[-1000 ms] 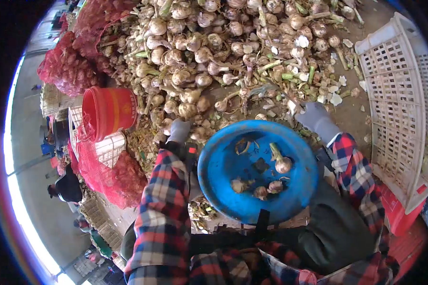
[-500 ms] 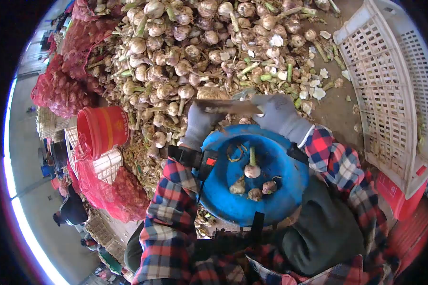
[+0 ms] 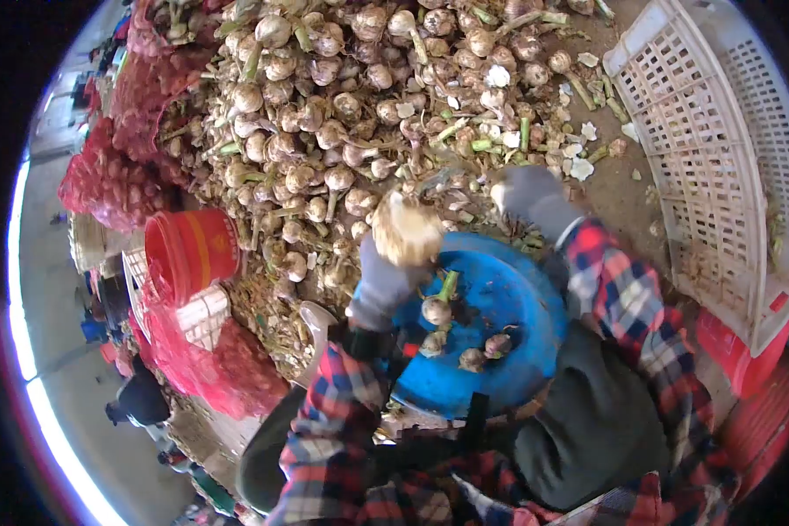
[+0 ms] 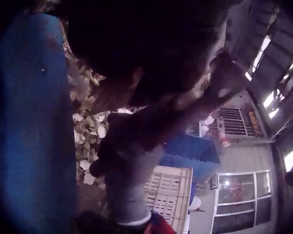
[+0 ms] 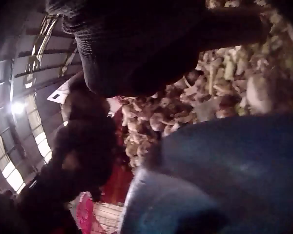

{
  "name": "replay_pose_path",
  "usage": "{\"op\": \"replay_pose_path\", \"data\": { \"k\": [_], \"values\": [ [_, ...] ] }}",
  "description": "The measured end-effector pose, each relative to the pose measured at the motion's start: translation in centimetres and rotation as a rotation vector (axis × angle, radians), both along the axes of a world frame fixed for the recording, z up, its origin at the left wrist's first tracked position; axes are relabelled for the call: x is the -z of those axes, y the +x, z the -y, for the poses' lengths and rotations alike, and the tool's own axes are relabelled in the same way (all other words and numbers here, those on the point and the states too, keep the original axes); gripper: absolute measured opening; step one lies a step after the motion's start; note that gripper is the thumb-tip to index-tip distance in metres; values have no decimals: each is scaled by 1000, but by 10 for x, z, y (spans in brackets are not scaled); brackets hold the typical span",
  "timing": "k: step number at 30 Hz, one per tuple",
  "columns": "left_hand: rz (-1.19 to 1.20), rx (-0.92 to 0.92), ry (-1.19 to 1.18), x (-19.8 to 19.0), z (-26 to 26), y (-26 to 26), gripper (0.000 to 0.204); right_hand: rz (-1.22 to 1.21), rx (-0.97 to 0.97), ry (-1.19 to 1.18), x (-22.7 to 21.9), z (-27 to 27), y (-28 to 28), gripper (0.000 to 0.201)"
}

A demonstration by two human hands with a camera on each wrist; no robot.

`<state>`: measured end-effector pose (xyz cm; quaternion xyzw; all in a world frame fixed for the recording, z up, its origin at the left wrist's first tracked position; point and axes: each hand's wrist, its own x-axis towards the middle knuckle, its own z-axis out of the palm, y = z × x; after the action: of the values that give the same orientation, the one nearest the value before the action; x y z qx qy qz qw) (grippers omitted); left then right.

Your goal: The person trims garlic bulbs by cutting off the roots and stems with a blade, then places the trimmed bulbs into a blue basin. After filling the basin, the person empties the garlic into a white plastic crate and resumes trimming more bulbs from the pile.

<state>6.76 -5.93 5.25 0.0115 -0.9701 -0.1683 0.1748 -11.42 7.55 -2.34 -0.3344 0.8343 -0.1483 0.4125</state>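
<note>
My gloved left hand (image 3: 384, 279) holds a large garlic bulb (image 3: 406, 230) above the left rim of a blue basin (image 3: 535, 351). Motion blurs this bulb. Beyond the basin's far right rim, my gloved right hand (image 3: 539, 202) has its fingers curled round a knife, whose brown flat blade (image 4: 115, 92) shows dimly in the left wrist view. A pale bit shows at this hand's fingertips in the head view. Inside the basin lie several garlic bulbs (image 3: 472, 359), one with a green stem (image 3: 448, 285). Both wrist views are dark, with the gloves covering much of them.
A large heap of garlic (image 3: 324, 131) spreads beyond the basin, with cut stems and scraps at its right. To the right stands a white plastic crate (image 3: 693, 158). A red bucket (image 3: 193, 254) and red mesh sacks (image 3: 105, 184) are at the left. People sit farther back.
Both hands came together over the basin's far rim with the blade between them, then moved apart. The left hand now raises a large garlic bulb; the right has moved away rightward.
</note>
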Motion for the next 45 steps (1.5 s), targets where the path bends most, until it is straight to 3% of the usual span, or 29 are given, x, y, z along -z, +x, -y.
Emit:
{"op": "replay_pose_path", "data": {
  "k": [4, 5, 6, 8, 10, 12, 13, 14, 16, 17, 19, 20, 23, 24, 25, 26, 28, 30, 31, 32, 36, 38, 39, 42, 43, 44, 45],
  "values": [
    [188, -463, 887, -21, -12, -6, 29, -176, 239, 91, 21, -27, 5, 43],
    [163, -341, 935, -25, -14, -17, 37, 35, 389, -98, 27, -20, 8, 45],
    [78, -303, 864, 3, -10, -22, 47, 247, 528, -294, 28, -11, 9, 48],
    [229, -215, 353, -14, -13, -35, 56, 1070, 604, -714, -33, 1, 17, 45],
    [139, -361, 114, -11, -11, -40, 61, 966, 615, -790, -41, 12, 21, 27],
    [-3, -594, 249, -5, -12, -35, 65, 1047, 558, -775, -51, 15, 18, 24],
    [25, -679, 278, -4, -16, -31, 66, 945, 537, -868, -53, 17, 22, 23],
    [-15, -661, 257, 2, -15, -29, 62, 997, 566, -905, -51, 20, 25, 22],
    [248, -674, 707, 9, -17, -21, 57, 801, 514, -793, -60, 22, 25, 20],
    [247, -680, 704, 11, -18, -16, 57, 806, 509, -794, -57, 24, 26, 20],
    [203, -602, 1046, 11, -21, -16, 53, 840, 505, -854, -49, 29, 25, 21],
    [201, -600, 1046, 11, -20, -17, 53, 837, 504, -855, -44, 28, 24, 21],
    [-32, -468, 1408, 11, -19, -16, 44, 719, 444, -770, -49, 24, 21, 23],
    [-34, -470, 1409, 11, -17, -16, 44, 562, 363, -628, -62, 22, 19, 25],
    [39, -428, 1325, 11, -13, -16, 43, 406, 279, -487, -70, 21, 20, 26],
    [111, -384, 1238, 10, -10, -17, 42, 405, 278, -490, -67, 21, 22, 26],
    [116, -456, 1107, 13, -7, -18, 33, -281, -71, -544, -58, 20, 28, 29],
    [310, -71, -28, 26, 13, -1, 31, -281, -151, -496, -72, 18, 28, 30],
    [377, -76, -44, 68, 39, 24, 27, -331, -170, -499, -74, 18, 29, 29],
    [379, -74, -43, 64, 36, 22, 27, -380, -187, -502, -75, 18, 30, 29],
    [365, -340, 740, 5, 3, 0, 28, -343, -306, -387, -81, 22, 28, 30],
    [333, -468, 1131, -11, -9, -11, 31, -251, -186, -361, -67, 18, 23, 32],
    [168, -361, 1069, -5, -9, -13, 36, -253, -192, -366, -62, 17, 24, 32],
    [176, -429, 1220, 1, -18, -12, 29, -339, -165, -415, -47, 8, 23, 27],
    [230, -443, 1234, -1, -20, -9, 30, -266, -125, -218, -42, 9, 17, 27],
    [219, -429, 990, 7, -11, -4, 33, -194, -85, -25, -37, 10, 11, 27],
    [152, -454, 1185, -9, -14, -5, 35, -187, 24, 22, -18, -4, -5, 28]
  ]
}}
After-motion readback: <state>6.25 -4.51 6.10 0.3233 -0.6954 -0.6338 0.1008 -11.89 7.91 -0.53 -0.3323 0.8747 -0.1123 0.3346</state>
